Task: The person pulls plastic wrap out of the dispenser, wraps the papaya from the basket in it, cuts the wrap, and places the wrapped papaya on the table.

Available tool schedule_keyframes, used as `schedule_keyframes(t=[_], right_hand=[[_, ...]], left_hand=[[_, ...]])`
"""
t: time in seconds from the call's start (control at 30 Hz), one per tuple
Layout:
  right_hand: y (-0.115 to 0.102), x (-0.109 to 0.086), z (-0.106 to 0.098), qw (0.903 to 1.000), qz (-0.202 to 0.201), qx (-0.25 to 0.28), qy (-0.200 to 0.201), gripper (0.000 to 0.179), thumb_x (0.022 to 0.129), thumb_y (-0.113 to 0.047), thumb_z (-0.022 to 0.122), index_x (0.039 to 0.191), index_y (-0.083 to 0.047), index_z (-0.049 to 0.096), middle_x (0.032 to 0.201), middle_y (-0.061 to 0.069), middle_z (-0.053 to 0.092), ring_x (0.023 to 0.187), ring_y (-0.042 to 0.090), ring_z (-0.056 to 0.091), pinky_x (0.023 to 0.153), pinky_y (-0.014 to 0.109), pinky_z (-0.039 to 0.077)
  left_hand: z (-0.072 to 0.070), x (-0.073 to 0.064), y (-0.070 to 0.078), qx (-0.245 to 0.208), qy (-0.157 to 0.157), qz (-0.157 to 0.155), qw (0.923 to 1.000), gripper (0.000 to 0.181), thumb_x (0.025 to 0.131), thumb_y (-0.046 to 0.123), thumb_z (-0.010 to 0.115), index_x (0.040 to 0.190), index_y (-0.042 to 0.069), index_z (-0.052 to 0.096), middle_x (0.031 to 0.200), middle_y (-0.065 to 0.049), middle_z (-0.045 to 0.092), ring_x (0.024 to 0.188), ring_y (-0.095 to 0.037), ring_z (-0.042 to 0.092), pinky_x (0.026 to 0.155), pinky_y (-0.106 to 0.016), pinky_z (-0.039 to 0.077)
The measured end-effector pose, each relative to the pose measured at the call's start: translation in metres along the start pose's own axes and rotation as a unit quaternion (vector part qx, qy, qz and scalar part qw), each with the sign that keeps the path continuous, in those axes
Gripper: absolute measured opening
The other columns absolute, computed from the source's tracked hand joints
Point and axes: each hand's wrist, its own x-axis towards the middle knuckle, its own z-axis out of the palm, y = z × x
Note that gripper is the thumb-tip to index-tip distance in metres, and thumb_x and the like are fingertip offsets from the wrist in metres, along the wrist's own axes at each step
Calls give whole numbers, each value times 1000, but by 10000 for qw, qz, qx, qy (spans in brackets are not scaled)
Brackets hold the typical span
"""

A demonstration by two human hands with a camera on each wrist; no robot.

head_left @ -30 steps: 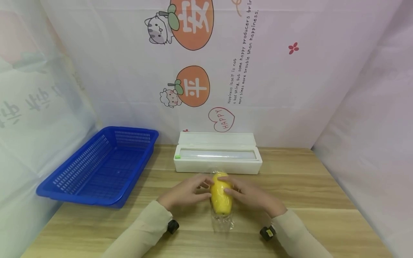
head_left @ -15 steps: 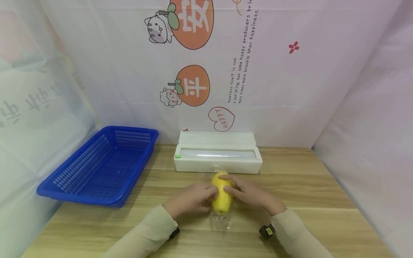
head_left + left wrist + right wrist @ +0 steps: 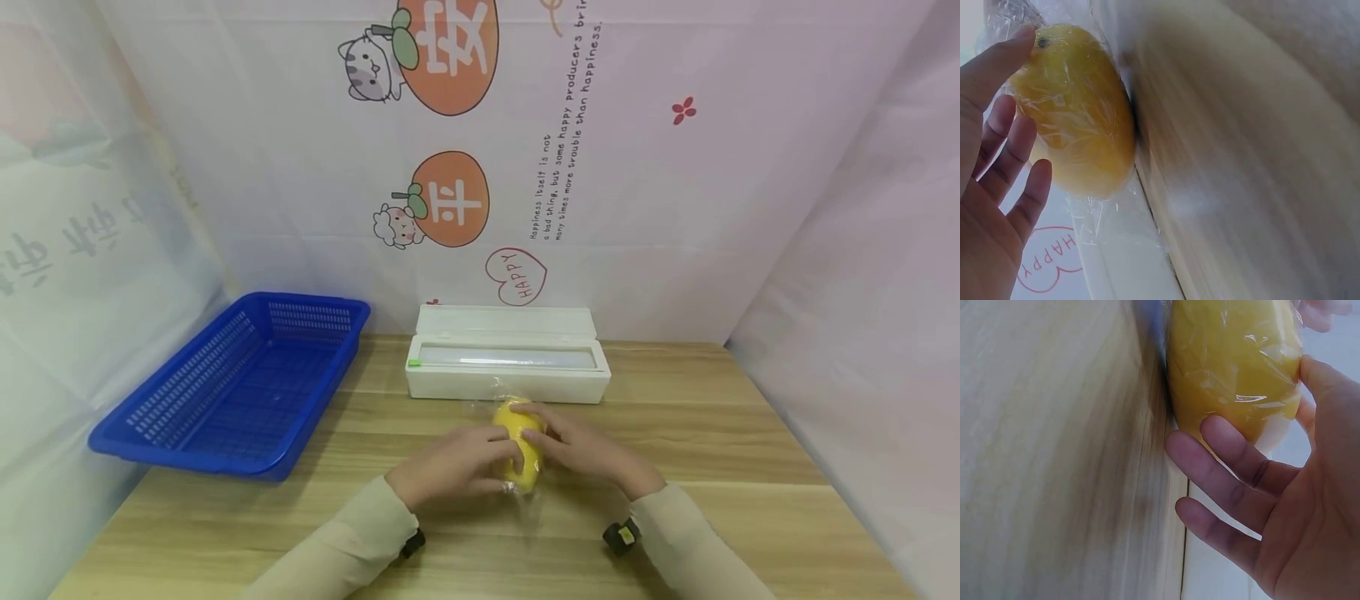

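A yellow mango (image 3: 531, 468), wrapped in clear plastic film, lies on the wooden table in front of the white box. My right hand (image 3: 585, 450) holds it from the right, with thumb and index finger on its upper side; the other fingers (image 3: 1235, 431) spread loosely near its far end. From the left, my left hand (image 3: 457, 467) reaches over the mango. Its thumb (image 3: 1007, 59) presses the film at the end with a dark stem spot, while several fingers hang relaxed beside the fruit. Loose film (image 3: 1110, 219) sticks out past the far end.
Behind the mango stands a long white box (image 3: 510, 385) with its lid up and a roll of clear film inside. A blue plastic basket (image 3: 311, 417) sits at the left. Printed white cloth (image 3: 615, 275) hangs around the table (image 3: 712, 442) at the back and sides.
My left hand drew in to the mango and moved its fingers over the near end, where film that lay spread on the table is now against the fruit. The right hand has stayed nearly still.
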Motion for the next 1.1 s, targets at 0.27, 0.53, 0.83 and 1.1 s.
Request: schedule_keyframes(t=[0.27, 0.53, 0.83, 1.1], right_hand=[[5, -3, -4, 9997, -135, 130, -187, 47, 109, -40, 36, 156, -43, 31, 154, 4, 42, 124, 28, 52, 100, 58, 43], [8, -4, -3, 9967, -429, 197, -656, 102, 82, -5, 76, 160, -34, 18, 110, 5, 60, 89, 22, 59, 76, 37, 55], [2, -4, 14, 9956, -83, -925, -84, 128, 65, -29, 91, 160, -40, 7, 117, 4, 61, 87, 13, 58, 74, 31, 52], [-1, -8, 24, 9893, 29, -1446, 216, 134, 61, -66, 87, 160, -39, 0, 106, 2, 66, 85, 12, 59, 75, 36, 52]], left_hand=[[-1, 2, -5, -1114, 171, 77, 9936, 10, 95, 26, 71, 101, 18, 69, 98, 11, 62, 88, 5, 55, 81, -8, 45], [-1, 2, -6, -1464, 21, -219, 9890, 10, 95, 26, 71, 100, 17, 70, 96, 11, 62, 87, 5, 55, 80, -10, 47], [-1, 1, -8, -1643, 98, -425, 9854, 8, 95, 25, 72, 99, 18, 70, 97, 11, 60, 88, 2, 55, 79, -12, 49], [-2, 2, -8, -1824, -49, -877, 9793, 13, 96, 33, 68, 103, 21, 67, 89, 14, 57, 80, -1, 54, 71, -16, 49]])
